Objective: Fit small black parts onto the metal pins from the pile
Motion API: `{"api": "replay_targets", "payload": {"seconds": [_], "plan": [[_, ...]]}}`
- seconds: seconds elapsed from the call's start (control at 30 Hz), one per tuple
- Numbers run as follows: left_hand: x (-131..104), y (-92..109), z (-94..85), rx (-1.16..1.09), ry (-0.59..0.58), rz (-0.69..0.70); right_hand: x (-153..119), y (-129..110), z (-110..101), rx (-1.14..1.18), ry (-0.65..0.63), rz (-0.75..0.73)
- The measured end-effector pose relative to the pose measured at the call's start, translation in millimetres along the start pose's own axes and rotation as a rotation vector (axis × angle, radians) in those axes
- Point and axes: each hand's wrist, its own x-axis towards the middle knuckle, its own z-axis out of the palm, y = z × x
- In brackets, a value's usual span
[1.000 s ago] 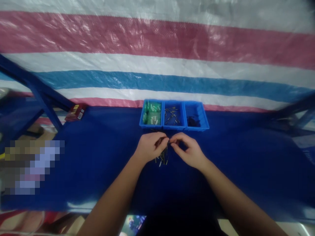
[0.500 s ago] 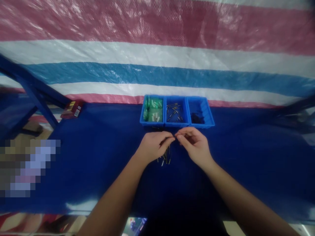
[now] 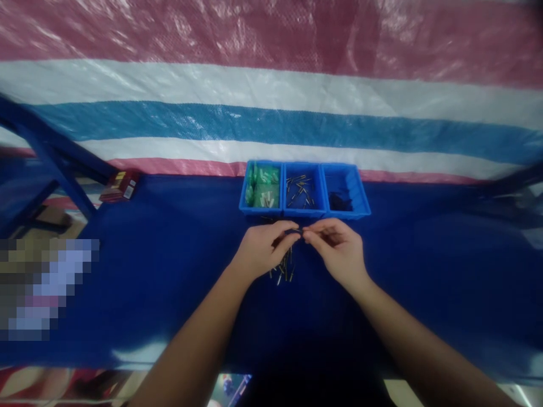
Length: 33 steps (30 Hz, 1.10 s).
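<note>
Spanning the view, the table (image 3: 169, 271) carries three blue bins (image 3: 303, 213) side by side just beyond the hands, probably for easy reach. The right hand (image 3: 341, 249) pinches a small slim piece (image 3: 299, 230) by one end, likely for fine control; the left hand (image 3: 265, 246) has thumb and forefinger slightly parted around its other end, contact unclear. The piece looks thin and dark, detail blurred. Loose slender metallic pins (image 3: 286, 271) lie below, perhaps kept close for picking.
</note>
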Motion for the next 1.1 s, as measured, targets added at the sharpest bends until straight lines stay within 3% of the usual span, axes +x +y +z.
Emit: {"api": "replay_targets", "payload": {"seconds": [0.23,0.53,0.8,1.1], "plan": [[-1.0,-2.8,4.5,0.027,0.058,0.088,0.0,-1.6,0.0,0.024,-0.022,0.015],[1.1,-0.2,-0.2,0.105,-0.015,0.058,-2.5,-1.8,-0.3,-0.047,-0.043,-0.015],[0.0,-0.2,2.4,0.041,0.030,0.038,-1.5,-3.2,-1.4,-0.092,-0.043,-0.035],[-0.9,-5.4,1.8,-0.030,0.056,0.141,-1.3,-1.3,-3.6,-0.140,-0.079,-0.090]]}}
